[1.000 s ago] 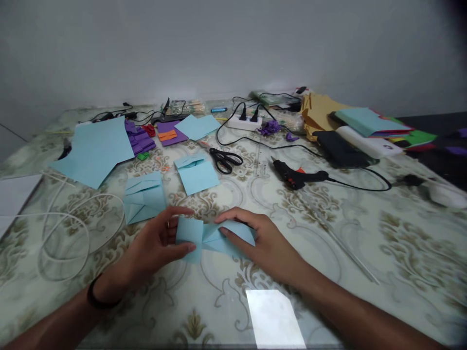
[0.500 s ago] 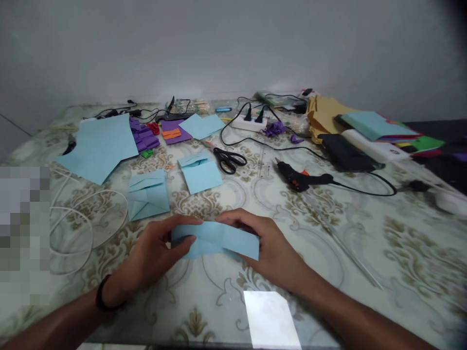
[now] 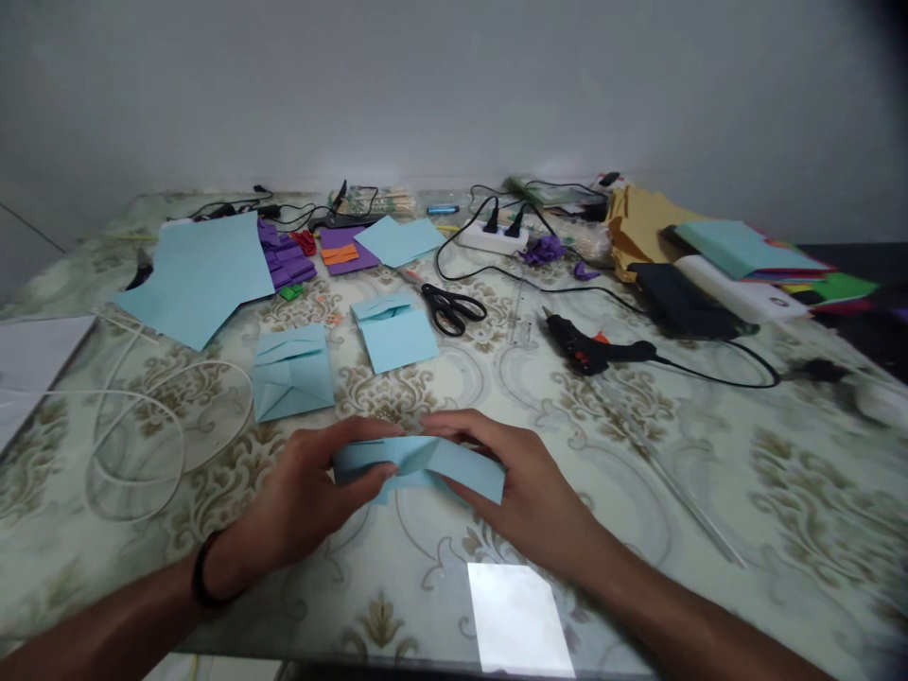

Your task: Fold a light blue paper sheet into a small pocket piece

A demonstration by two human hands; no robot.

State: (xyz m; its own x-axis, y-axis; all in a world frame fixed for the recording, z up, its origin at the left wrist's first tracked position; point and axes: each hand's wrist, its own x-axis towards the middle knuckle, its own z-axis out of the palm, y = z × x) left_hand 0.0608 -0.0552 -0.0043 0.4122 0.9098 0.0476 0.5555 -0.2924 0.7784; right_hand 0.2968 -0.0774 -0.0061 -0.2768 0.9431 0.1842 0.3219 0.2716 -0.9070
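A light blue folded paper (image 3: 464,469) is held between my two hands just above the patterned table. My left hand (image 3: 312,482) pinches its left part, thumb in front and fingers behind. On the right end, my right hand (image 3: 525,482) grips the paper, its fingers along the top edge and partly hidden behind. The strip bends at a crease near the middle. Beyond my left hand lies a folded blue paper piece (image 3: 292,374), and a second folded piece (image 3: 397,333) sits to its right. Black-handled scissors (image 3: 451,308) rest beside that one.
A black glue gun (image 3: 592,350) with a cable lies right of centre, near a clear rod (image 3: 681,492). Large blue paper (image 3: 202,274) and a white cable loop (image 3: 177,445) are at left. A power strip (image 3: 493,236) and stacked coloured papers (image 3: 752,251) stand further back.
The blue paper now bends more sharply at its middle crease, and my left thumb has moved slightly right along it. The view has shifted a little.
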